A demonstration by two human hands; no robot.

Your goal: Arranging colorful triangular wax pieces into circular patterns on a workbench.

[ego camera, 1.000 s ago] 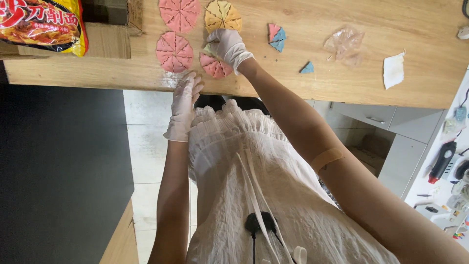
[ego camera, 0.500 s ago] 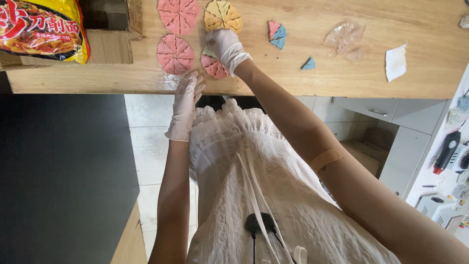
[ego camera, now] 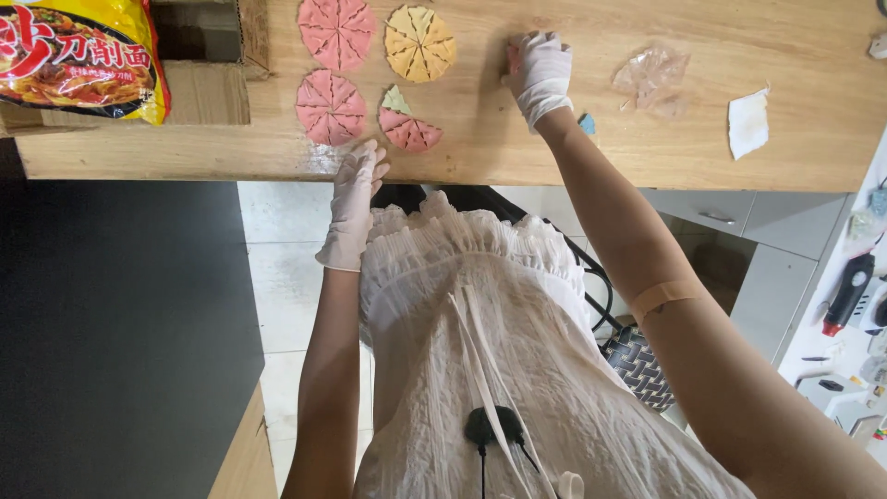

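My gloved right hand (ego camera: 540, 72) lies flat, covering wedge pieces on the wooden table (ego camera: 647, 152); I'd pinch one gently; my left hand (ego camera: 356, 199), open, steadies the edge beside the half-filled pink disc (ego camera: 408, 127).

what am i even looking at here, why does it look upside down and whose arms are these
There is no machine here. A person wears a camera on their head, and it looks down along their own body, so the wooden table appears at the top of the picture and their white dress below it.

Both hands wear white gloves. The left hand rests at the table's near edge, just below a pink disc cut into wedges. The right hand lies further along the table, over some small coloured pieces; whether it grips one cannot be told.

Also on the table: another pink disc, a yellow disc, a partly filled pink disc, a crumpled clear wrapper, a white scrap and a yellow food packet.
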